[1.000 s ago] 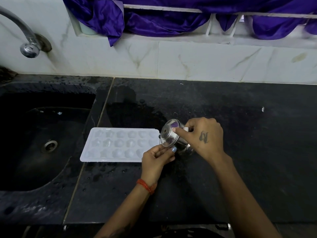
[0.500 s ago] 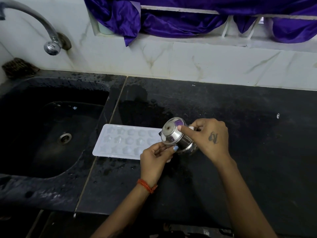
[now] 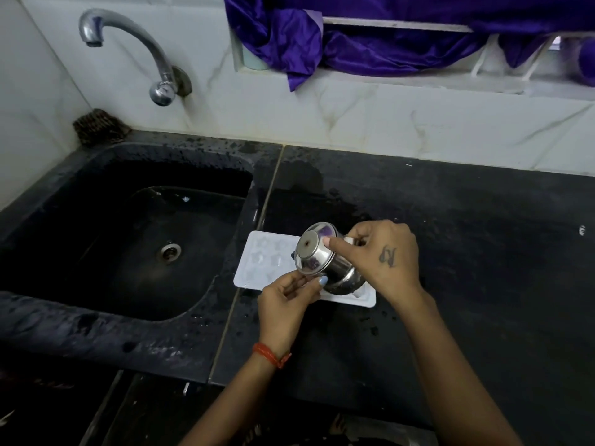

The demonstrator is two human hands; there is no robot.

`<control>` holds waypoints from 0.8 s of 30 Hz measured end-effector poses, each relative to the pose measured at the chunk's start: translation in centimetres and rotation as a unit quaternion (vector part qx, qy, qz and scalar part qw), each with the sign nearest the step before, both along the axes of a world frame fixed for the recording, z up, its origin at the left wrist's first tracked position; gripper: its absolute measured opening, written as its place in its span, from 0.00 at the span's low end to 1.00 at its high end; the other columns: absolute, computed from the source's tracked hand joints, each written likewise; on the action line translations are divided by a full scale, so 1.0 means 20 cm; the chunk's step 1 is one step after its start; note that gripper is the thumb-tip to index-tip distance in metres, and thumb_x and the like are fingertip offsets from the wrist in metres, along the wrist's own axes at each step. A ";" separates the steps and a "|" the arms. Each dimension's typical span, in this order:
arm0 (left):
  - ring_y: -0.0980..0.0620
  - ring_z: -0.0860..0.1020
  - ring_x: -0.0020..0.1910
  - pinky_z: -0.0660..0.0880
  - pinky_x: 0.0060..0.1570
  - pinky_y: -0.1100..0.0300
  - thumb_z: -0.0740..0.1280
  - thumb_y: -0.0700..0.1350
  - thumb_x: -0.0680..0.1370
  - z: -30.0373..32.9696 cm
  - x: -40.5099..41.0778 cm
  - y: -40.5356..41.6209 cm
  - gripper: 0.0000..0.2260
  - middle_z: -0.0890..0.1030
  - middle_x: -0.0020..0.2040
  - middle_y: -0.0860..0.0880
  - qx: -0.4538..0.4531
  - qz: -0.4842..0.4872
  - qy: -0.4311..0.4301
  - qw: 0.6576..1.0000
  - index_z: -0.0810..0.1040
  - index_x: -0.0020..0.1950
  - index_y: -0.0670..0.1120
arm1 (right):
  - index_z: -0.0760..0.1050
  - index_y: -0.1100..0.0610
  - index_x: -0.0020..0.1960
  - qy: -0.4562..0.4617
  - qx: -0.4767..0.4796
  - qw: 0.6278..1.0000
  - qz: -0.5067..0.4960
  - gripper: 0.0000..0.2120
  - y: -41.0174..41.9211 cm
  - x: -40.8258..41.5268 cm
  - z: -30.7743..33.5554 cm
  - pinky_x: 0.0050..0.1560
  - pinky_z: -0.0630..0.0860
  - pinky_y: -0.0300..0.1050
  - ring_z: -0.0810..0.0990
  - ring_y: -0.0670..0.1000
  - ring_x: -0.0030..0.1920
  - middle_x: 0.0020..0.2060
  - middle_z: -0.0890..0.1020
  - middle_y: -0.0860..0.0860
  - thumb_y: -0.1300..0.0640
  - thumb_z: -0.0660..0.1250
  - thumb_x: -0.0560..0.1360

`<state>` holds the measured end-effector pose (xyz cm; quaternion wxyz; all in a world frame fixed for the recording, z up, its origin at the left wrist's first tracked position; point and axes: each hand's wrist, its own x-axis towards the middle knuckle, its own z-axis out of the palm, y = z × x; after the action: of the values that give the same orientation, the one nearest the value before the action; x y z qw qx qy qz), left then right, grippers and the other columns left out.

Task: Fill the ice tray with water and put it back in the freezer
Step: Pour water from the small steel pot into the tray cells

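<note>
White ice tray (image 3: pixel 267 257) lies flat on the black stone counter (image 3: pixel 467 252), just right of the sink (image 3: pixel 135 239), its left end near the seam between sink slab and counter. Moulded cells show on the left part; whether they hold water cannot be told.

A small steel cup (image 3: pixel 325 257) is held tipped over the tray's right half, base turned toward the camera, mouth pointing down and away. It hides the tray's middle and right cells; only a strip of the tray's near-right corner shows under it.

Right hand (image 3: pixel 383 252) is closed around the cup from the right, thumb laid across the cup's side, fingers curled behind it. Small tattoo on the back of the hand.

Left hand (image 3: pixel 286 300) sits at the tray's near edge, fingers bent upward, the tips touching the cup's lower rim; thumb with a blue nail against the steel. Orange thread band (image 3: pixel 272 355) at that wrist. The hand covers the tray's near-middle edge.

Curved metal tap (image 3: pixel 135 49) juts from the marble wall above the sink, no stream visible. Brown scrubber (image 3: pixel 99 127) in the back-left corner. Purple cloth (image 3: pixel 386 40) drapes over the window ledge. Water drops scattered on the counter around the tray.
</note>
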<state>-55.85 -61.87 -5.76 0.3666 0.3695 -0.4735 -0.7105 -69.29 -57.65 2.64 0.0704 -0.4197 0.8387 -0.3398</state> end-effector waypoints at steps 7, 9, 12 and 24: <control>0.49 0.84 0.45 0.79 0.40 0.63 0.72 0.37 0.70 -0.04 0.16 -0.09 0.07 0.86 0.44 0.43 0.051 0.006 0.013 0.999 0.83 0.47 0.42 | 0.73 0.51 0.28 0.033 0.044 0.998 0.032 0.18 -0.13 0.17 0.00 0.32 0.64 0.41 0.76 0.50 0.31 0.24 0.76 0.48 0.39 0.70 0.67; 0.50 0.84 0.43 0.79 0.40 0.63 0.71 0.35 0.71 -0.05 0.19 -0.10 0.06 0.86 0.43 0.44 0.062 0.009 0.016 0.998 0.82 0.48 0.40 | 0.70 0.51 0.26 0.048 0.056 0.997 0.037 0.20 -0.16 0.21 0.00 0.32 0.63 0.41 0.77 0.51 0.32 0.25 0.76 0.48 0.39 0.69 0.68; 0.51 0.84 0.43 0.79 0.40 0.63 0.72 0.37 0.70 -0.06 0.22 -0.12 0.07 0.86 0.43 0.44 0.073 0.009 0.026 0.997 0.82 0.47 0.41 | 0.69 0.51 0.26 0.073 0.072 0.994 0.047 0.21 -0.19 0.25 0.01 0.32 0.63 0.41 0.77 0.52 0.32 0.26 0.77 0.49 0.39 0.69 0.69; 0.51 0.84 0.43 0.79 0.41 0.63 0.71 0.38 0.70 -0.09 0.27 -0.14 0.10 0.86 0.42 0.45 0.095 0.002 0.033 0.995 0.82 0.50 0.39 | 0.73 0.52 0.33 0.136 0.094 0.984 0.066 0.18 -0.23 0.32 0.01 0.37 0.65 0.43 0.79 0.54 0.38 0.32 0.81 0.51 0.38 0.66 0.71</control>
<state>-50.55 -64.75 -7.52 0.3469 0.3795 -0.3911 -0.7634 -62.89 -62.33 2.78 0.0165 -0.5081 0.8390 -0.1940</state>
